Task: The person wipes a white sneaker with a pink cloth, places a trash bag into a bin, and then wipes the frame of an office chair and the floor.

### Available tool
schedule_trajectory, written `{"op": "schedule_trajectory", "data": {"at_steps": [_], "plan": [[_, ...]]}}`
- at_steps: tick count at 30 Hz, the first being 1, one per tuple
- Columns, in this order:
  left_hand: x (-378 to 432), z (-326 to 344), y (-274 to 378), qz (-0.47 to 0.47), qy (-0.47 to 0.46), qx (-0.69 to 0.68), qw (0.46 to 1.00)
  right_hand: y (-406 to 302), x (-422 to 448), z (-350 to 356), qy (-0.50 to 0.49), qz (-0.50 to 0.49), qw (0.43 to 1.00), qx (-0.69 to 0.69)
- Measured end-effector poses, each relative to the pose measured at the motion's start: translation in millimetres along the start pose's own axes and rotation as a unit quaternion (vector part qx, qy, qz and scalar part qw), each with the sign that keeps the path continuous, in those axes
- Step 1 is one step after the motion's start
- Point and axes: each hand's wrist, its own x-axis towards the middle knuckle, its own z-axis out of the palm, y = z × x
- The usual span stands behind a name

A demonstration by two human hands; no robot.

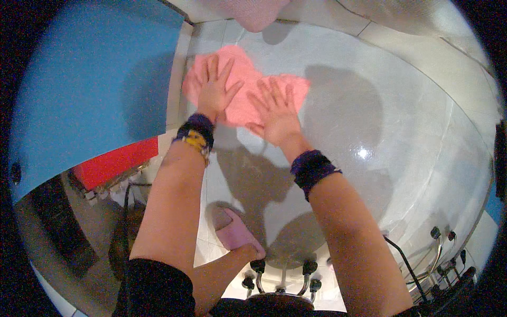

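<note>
A pink cloth [241, 93] lies spread on the pale tiled floor [340, 166] before me. On its left part rests my left hand [216, 89], palm down with the fingers apart. My right hand [279, 113] presses flat on the cloth's right part, its fingers spread too. Neither hand is closed around the cloth. Each wrist wears a dark fabric band; the left one also has a yellow patch. Below the cloth, between my forearms, my foot is in a pink slipper [237, 235].
A blue panel [99, 79] with a red strip [119, 162] under it stands at the left. Metal legs with dark casters [281, 273] are below me. More metal legs [439, 245] stand at the lower right. Pinkish fabric [253, 12] hangs at the top.
</note>
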Motion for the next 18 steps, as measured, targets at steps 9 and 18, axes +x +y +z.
{"op": "schedule_trajectory", "data": {"at_steps": [9,18], "plan": [[-185.1,22.3,76.1,-0.188,-0.066,0.109,0.974,-19.3,-127.3,37.8,-0.079,-0.113,0.986,0.092],[-264.0,21.1,223.8,-0.138,-0.185,-0.105,0.967,-17.9,-313.3,-7.0,-0.103,-0.026,0.992,0.063]]}}
